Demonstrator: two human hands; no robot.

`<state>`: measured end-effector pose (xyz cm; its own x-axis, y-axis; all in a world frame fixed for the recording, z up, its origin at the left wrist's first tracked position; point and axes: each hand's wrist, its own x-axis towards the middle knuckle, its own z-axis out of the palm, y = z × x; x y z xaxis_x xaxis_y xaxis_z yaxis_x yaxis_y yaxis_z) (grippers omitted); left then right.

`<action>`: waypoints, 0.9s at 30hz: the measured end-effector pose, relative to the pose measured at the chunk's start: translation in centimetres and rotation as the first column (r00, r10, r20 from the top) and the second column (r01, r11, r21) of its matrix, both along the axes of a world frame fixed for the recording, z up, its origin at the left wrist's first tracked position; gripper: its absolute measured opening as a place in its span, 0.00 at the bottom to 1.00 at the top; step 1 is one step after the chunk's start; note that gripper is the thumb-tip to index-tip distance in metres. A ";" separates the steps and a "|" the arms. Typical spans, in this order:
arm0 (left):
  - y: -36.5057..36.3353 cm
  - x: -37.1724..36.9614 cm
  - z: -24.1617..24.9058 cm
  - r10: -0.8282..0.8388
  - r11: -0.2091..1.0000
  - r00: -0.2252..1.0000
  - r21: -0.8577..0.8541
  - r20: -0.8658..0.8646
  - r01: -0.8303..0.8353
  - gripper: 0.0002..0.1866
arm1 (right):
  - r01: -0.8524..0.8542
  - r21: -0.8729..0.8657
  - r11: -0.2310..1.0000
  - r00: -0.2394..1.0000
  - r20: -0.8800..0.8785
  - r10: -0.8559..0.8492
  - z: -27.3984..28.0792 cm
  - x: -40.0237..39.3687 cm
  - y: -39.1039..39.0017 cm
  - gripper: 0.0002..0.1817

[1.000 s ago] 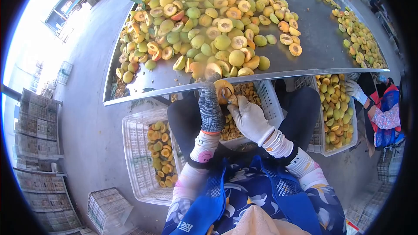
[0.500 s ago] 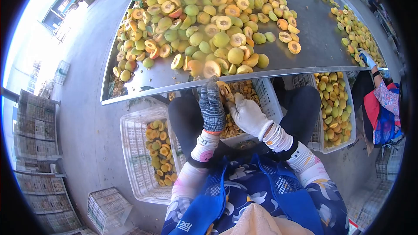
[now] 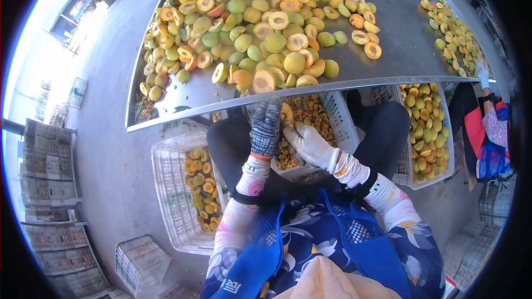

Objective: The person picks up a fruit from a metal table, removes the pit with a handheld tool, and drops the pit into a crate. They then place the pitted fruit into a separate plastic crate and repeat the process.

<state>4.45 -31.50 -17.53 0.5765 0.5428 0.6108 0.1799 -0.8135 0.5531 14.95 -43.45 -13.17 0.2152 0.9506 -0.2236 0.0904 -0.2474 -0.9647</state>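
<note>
My left hand (image 3: 266,128), in a dark grey knit glove, is closed around a cut peach half (image 3: 286,114) just below the metal table's front edge. My right hand (image 3: 313,145), in a white glove, has its fingers pinched together against the lower side of that half. Whatever sits between those fingers is hidden. Beneath both hands stands a white crate (image 3: 339,122) holding many small orange-brown pieces (image 3: 310,112). On the table (image 3: 396,39) lies a big heap of yellow-green peaches (image 3: 260,27), many cut open with the pit cavity showing.
At my left, a white crate (image 3: 166,199) contains peach halves. Another crate (image 3: 448,158) of halves stands at my right. A co-worker's gloved hand (image 3: 482,72) reaches to a second fruit pile (image 3: 454,33). Stacked crates (image 3: 50,160) line the far left.
Both hands stay together at the peach half, which shows more clearly now. The view has shifted slightly. The co-worker's hand has moved right along the table edge.
</note>
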 end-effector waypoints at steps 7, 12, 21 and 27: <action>-0.5 -0.3 0.5 -0.176 0.931 0.969 -0.291 0.172 0.220 0.18 | -0.154 -0.178 0.972 0.859 -0.510 0.043 2.4 1.5 -0.6 0.20; 0.4 0.3 4.1 -0.451 0.885 0.891 -0.102 0.043 0.453 0.13 | -0.288 -0.155 0.945 0.633 -0.771 0.066 3.6 2.8 -2.4 0.21; 0.3 0.1 0.6 0.260 -0.254 0.541 -0.484 0.800 0.838 0.21 | -0.094 0.208 0.974 -0.127 -0.972 0.195 -1.4 2.7 -4.1 0.25; 5.3 -17.2 8.3 0.036 0.832 0.937 -0.509 -0.348 -0.221 0.27 | 0.058 0.082 0.995 0.709 0.698 -0.099 -8.3 4.5 -3.7 0.23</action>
<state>-12.76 -26.19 -9.19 0.5857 0.8105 0.0044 0.4984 -0.3644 0.7866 19.46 -47.15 -21.48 0.3651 0.9284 0.0686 0.7274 -0.2385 -0.6434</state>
